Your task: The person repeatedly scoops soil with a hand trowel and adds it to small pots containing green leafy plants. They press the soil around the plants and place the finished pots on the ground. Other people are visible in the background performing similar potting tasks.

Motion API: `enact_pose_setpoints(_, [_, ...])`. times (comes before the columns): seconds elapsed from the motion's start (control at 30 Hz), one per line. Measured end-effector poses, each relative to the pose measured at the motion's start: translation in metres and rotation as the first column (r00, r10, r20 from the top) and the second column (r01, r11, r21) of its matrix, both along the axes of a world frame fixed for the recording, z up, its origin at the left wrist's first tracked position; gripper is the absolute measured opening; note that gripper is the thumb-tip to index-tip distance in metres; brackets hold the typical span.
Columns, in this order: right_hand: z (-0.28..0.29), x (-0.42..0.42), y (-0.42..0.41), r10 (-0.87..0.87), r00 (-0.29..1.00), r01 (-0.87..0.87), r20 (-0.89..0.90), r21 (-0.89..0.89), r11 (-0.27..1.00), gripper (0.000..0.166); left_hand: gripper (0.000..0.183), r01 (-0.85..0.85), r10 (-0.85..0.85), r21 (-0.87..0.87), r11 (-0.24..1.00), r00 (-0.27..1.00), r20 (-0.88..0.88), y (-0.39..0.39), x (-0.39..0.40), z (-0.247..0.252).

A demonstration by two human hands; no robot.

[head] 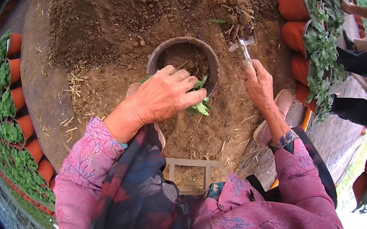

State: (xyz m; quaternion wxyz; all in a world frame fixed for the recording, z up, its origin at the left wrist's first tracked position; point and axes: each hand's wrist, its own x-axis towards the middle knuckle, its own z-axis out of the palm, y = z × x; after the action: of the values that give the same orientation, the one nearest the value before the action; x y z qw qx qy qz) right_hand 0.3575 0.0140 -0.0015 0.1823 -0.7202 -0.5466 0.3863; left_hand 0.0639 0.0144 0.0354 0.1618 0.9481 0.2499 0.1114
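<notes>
A round plant pot [212,58] with some soil [182,53] inside stands on the ground before me. My left hand [170,90] is over its near rim, fingers closed around a small leafy seedling [202,106]; its green leaves stick out on both sides of the hand, and its stem and roots are hidden. To the right of the pot, my right hand [258,82] grips the handle of a metal hand trowel [243,47]. The trowel's blade is heaped with soil and straw bits [235,17], at the edge of the loose soil.
A mound of loose soil [105,24] spreads beyond the pot. Rows of red-brown pots with leafy plants line the left [18,98] and right [296,37]. Other people stand at the right, one with dark trousers [365,108]. A low stool frame [190,164] is between my feet.
</notes>
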Motion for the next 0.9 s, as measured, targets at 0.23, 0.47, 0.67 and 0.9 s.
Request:
enact_pose_setpoints(0.23, [0.033,0.004,-0.037,0.233,0.951,-0.283,0.202,0.265,0.922,0.024,0.021,-0.012,0.012,-0.003,1.000,0.999,-0.043,0.000,0.004,0.004])
enact_pose_setpoints(0.47, [-0.004,0.025,-0.047,-0.168,0.981,0.162,-0.101,-0.063,0.985,0.025,0.034,-0.035,0.051,-0.158,0.987,0.994,0.098,0.004,0.003,0.014])
enact_pose_setpoints(0.67, [-0.037,0.049,-0.076,-0.270,0.955,0.224,-0.124,-0.298,0.928,0.034,0.031,-0.412,0.489,-0.315,0.855,0.844,0.223,0.049,-0.015,0.024])
enact_pose_setpoints(0.9, [-0.059,0.038,-0.037,-0.236,0.969,0.202,-0.068,-0.325,0.924,0.033,0.037,-0.387,0.291,-0.440,0.810,0.917,-0.272,0.097,-0.018,-0.007])
